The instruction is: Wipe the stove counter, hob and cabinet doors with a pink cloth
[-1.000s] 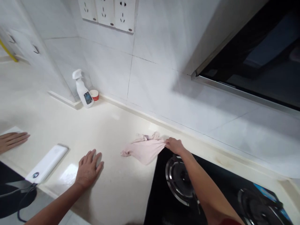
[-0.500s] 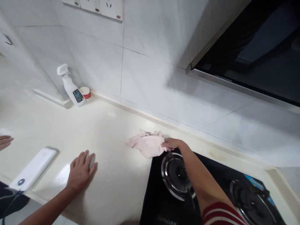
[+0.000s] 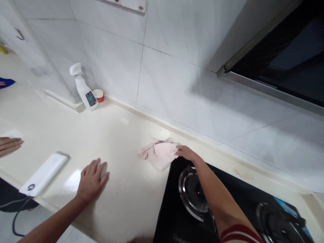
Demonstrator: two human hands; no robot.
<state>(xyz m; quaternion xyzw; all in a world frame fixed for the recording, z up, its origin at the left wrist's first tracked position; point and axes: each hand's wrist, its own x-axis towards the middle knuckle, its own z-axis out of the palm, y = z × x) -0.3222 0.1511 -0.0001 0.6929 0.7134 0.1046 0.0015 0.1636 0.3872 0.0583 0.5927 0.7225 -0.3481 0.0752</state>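
Observation:
My right hand (image 3: 185,152) is closed on the right end of a crumpled pale pink cloth (image 3: 162,155). The cloth lies on the cream countertop (image 3: 124,192), just beside the back left corner of a black gas hob (image 3: 167,209). My right forearm reaches across the hob's left burner (image 3: 193,192). To the left, my left hand (image 3: 92,180) rests palm down on the countertop with its fingers stretched out. Nothing shows in it. The nearest thing to it is a white power bank-like device (image 3: 45,173) with a cable.
A white spray bottle (image 3: 86,91) and a small red-and-white cup (image 3: 99,96) stand in the wall corner. Another person's hand (image 3: 10,145) lies at the left edge. Farther back is a blue cloth (image 3: 7,82) under other fingers. A dark range hood (image 3: 283,57) juts out upper right.
The view has shifted a little, moving most things rightward and up. My right hand and the pink cloth have slid slightly left relative to the hob. A blue cloth now shows at far left.

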